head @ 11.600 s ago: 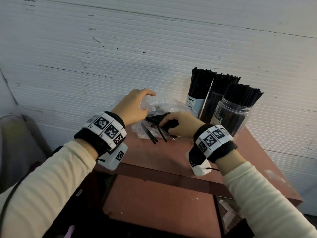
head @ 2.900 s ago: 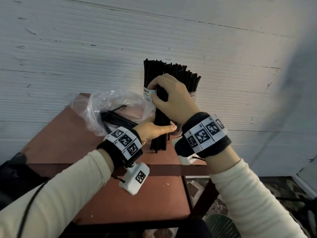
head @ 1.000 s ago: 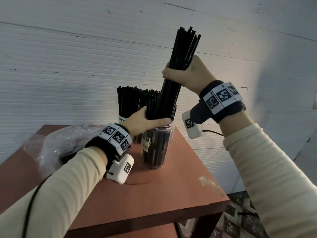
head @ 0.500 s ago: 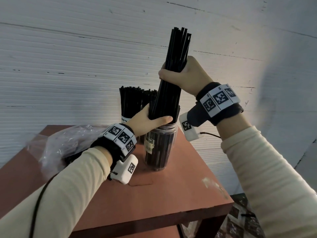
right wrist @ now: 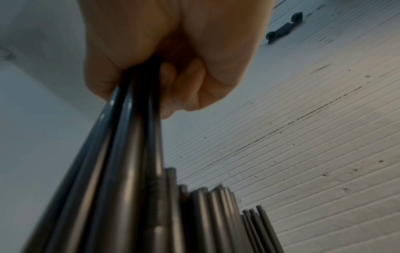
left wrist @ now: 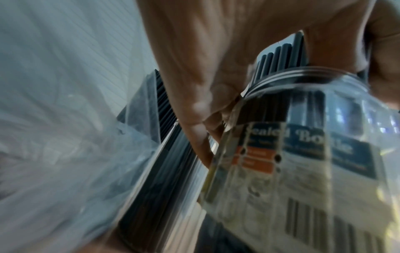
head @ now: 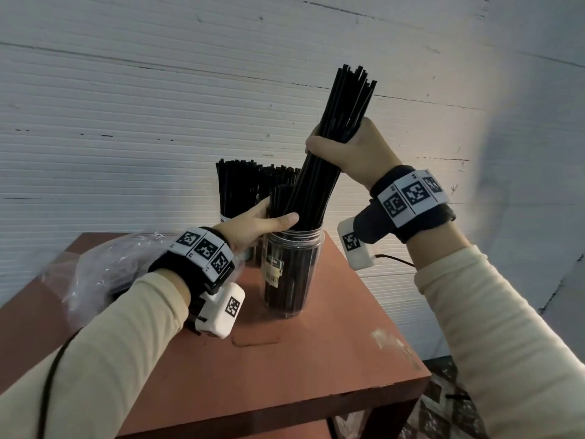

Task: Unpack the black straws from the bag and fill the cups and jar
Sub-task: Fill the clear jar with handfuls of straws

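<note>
My right hand grips a bundle of black straws near its upper part; the bundle leans left and its lower ends go into the clear jar, which holds many straws. My left hand curls round the straws standing at the jar's mouth, thumb across their front. In the left wrist view the labelled jar fills the right side, with my left hand's fingers by its rim. The right wrist view shows my fist closed on the straws. Two cups full of straws stand behind the jar.
The jar stands near the back of a reddish-brown table, against a white ribbed wall. The crumpled clear plastic bag lies at the table's left, partly behind my left forearm. The table's right edge drops to a patterned floor.
The bundle's top has tilted a little further to the right and sits slightly lower over the jar. My left hand stays at the jar's mouth.
</note>
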